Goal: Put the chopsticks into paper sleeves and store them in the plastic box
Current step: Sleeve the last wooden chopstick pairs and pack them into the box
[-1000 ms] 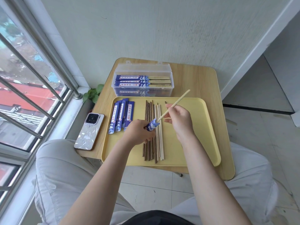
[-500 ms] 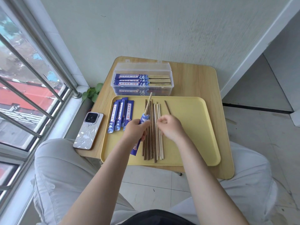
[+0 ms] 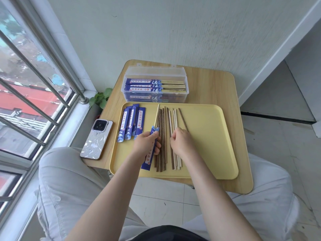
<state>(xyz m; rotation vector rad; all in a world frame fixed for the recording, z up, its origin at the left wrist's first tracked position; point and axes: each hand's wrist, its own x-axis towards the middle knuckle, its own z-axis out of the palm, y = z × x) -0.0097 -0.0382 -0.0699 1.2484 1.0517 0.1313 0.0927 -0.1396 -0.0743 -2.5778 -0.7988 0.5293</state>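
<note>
— Since half a second ago, what has moved?

— Both hands have come a little lower on the tray, and the pale chopstick now sits deeper in its sleeve.

— Which way does that chopstick (image 3: pixel 157 115) point?

— Its long axis goes from near to far, tilted a little to the right. The far end sticks out of the blue sleeve (image 3: pixel 150 150) and points to the box.

— How are the hands?

— The left hand (image 3: pixel 146 145) is curled around the middle of the sleeve and grips it, just over the yellow tray (image 3: pixel 208 136). The right hand (image 3: pixel 180 142) is palm down on the loose chopsticks (image 3: pixel 165 136), fingers bent. If it pinches one I cannot tell. The hands are close but apart.

— What lies in the tray?

— Loose chopsticks, dark and pale, lie side by side along the same axis. To the left lie a few empty sleeves (image 3: pixel 132 124), also lengthwise.

— And further?

— The clear plastic box (image 3: pixel 156 72) stands open behind the tray on the wooden table (image 3: pixel 208 87). Filled sleeves (image 3: pixel 154 86) lie in it crosswise, with the bare chopstick ends to the right. A phone (image 3: pixel 96 139) lies at the left table edge.
</note>
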